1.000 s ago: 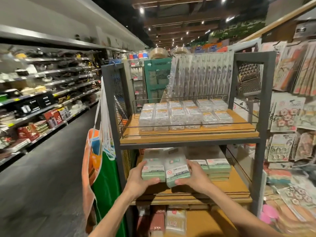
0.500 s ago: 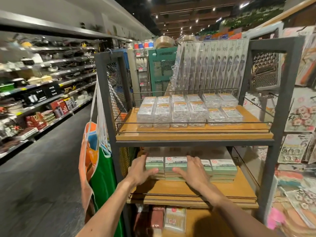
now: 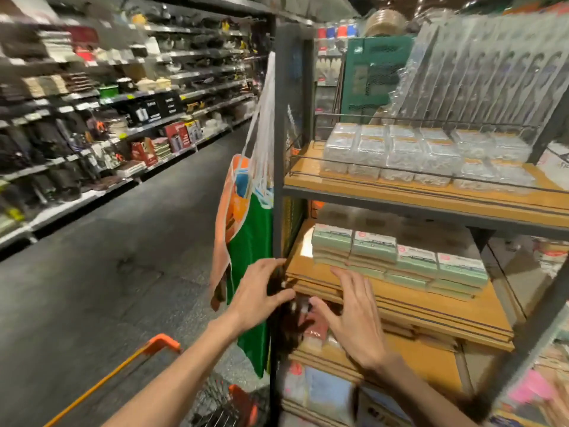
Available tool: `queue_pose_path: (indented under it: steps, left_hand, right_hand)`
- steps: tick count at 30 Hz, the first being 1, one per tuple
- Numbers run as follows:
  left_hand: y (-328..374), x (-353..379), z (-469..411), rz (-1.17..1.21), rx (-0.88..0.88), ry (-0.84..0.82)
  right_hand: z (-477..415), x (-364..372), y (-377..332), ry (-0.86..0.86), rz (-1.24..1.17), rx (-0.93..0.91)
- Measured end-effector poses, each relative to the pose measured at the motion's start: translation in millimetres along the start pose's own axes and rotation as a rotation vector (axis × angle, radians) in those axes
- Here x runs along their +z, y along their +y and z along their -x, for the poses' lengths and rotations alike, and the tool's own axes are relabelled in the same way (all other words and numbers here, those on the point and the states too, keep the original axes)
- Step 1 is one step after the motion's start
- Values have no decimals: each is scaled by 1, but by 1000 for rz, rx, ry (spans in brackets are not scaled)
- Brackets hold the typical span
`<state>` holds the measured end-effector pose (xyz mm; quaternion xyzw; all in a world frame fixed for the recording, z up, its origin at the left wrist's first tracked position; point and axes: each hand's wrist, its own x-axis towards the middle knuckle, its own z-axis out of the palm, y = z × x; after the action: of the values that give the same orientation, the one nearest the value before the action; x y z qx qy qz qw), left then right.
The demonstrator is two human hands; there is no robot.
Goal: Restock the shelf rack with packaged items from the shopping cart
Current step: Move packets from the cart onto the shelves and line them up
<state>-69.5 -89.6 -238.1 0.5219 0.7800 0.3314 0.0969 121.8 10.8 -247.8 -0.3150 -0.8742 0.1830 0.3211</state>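
Both hands are low in the centre of the frame. The left hand (image 3: 261, 291) has its grip apart, fingers spread and holding nothing, at the corner post of the rack (image 3: 278, 134); the blur hides whether it touches. The right hand (image 3: 354, 322) is also spread and holds nothing, over the front edge of the middle shelf (image 3: 431, 306). The green packs (image 3: 397, 257) lie stacked in a row on that shelf, just beyond the fingertips. The cart (image 3: 160, 342) shows at lower left, and bags (image 3: 249, 241) hang on the rack's side.
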Motion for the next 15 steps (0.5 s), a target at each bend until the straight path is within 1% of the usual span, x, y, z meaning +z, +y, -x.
queue_pose_path:
  steps: [1,3,4,6,7,8,10,12,13,14,15]
  left_hand:
    - [-7,-7,13,-34,-9,22]
    - [-40,-32,74,-95,-136,99]
    - [-51,-41,100,-121,-173,128]
    - [-81,-61,176,-175,-304,183]
    - [-89,-64,193,-192,-321,189]
    - [-101,-73,241,-199,-424,195]
    - [-114,-81,304,-208,-563,189]
    - [-127,-85,371,-203,-718,196]
    - [-132,-87,419,-192,-820,211]
    - [-138,-82,425,-179,-840,201]
    - [-141,-82,465,-157,-934,205]
  right_hand:
    - [6,8,-11,-44,-18,-40]
    - [29,39,-51,-174,-73,-145]
    - [39,51,-65,-228,-95,-189]
    - [72,86,-106,-384,-147,-282]
    - [79,94,-112,-426,-157,-297]
    - [103,115,-134,-484,-194,-354]
    - [135,138,-157,-598,-199,-403]
    - [170,159,-182,-727,-180,-471]
    - [196,170,-202,-814,-171,-514]
    - [196,173,-200,-854,-137,-509]
    - [218,186,-218,-931,-104,-557]
